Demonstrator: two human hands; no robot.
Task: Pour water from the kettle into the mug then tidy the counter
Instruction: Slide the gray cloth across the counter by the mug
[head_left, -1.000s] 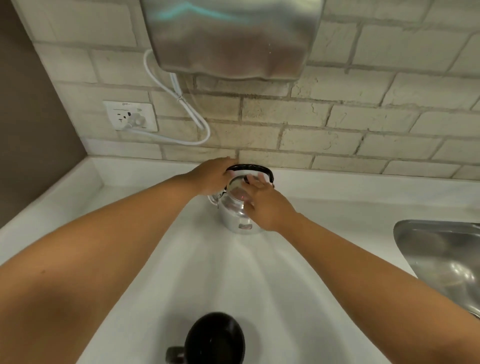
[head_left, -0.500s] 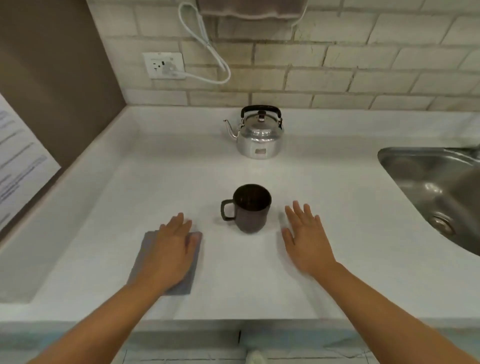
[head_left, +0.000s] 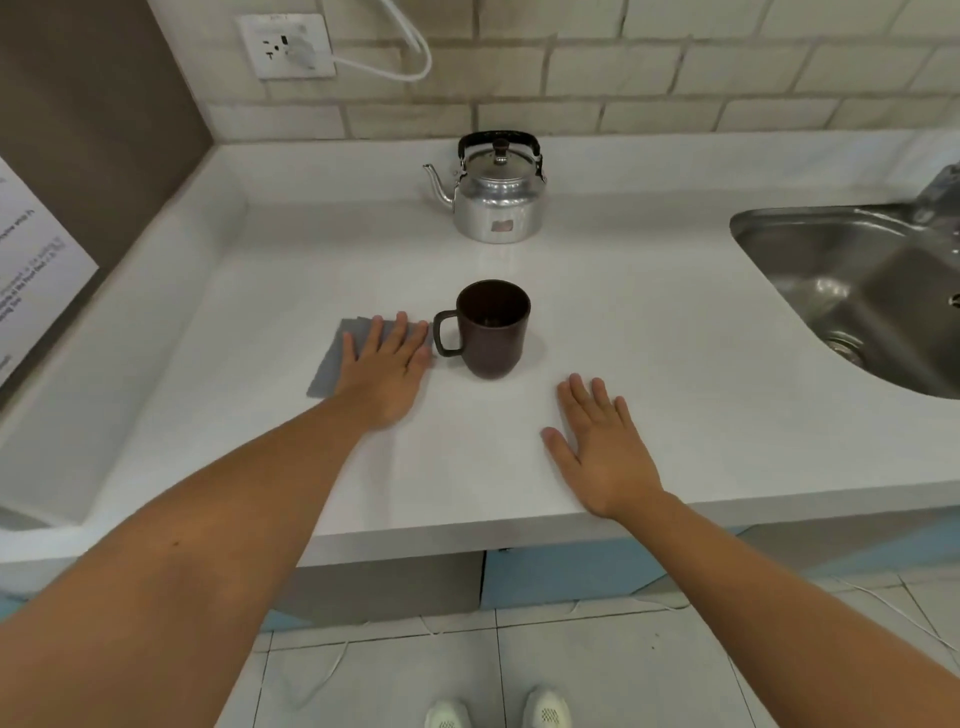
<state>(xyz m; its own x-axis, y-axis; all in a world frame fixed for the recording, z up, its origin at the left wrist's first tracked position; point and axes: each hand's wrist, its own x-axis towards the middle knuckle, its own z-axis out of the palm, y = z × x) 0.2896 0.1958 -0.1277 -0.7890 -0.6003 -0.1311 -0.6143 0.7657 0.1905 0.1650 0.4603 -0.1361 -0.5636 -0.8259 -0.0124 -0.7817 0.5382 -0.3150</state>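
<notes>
A shiny metal kettle (head_left: 497, 200) with a black handle stands upright at the back of the white counter (head_left: 649, 322), lid on, spout pointing left. A dark brown mug (head_left: 493, 330) sits in the middle, handle to the left. My left hand (head_left: 387, 366) lies flat, fingers spread, on a grey cloth (head_left: 332, 361) just left of the mug. On the bare counter right of and nearer than the mug, my right hand (head_left: 605, 452) rests flat and holds nothing.
A steel sink (head_left: 857, 291) is set into the counter at the right. A wall socket (head_left: 285, 47) with a white cable is on the brick wall. A paper sheet (head_left: 31, 270) hangs on the left wall. The counter's front edge is under my wrists.
Both hands left the kettle at the back and came down flat near the mug, the left onto the cloth. Since half a second ago the left hand and cloth lie closer to the mug.
</notes>
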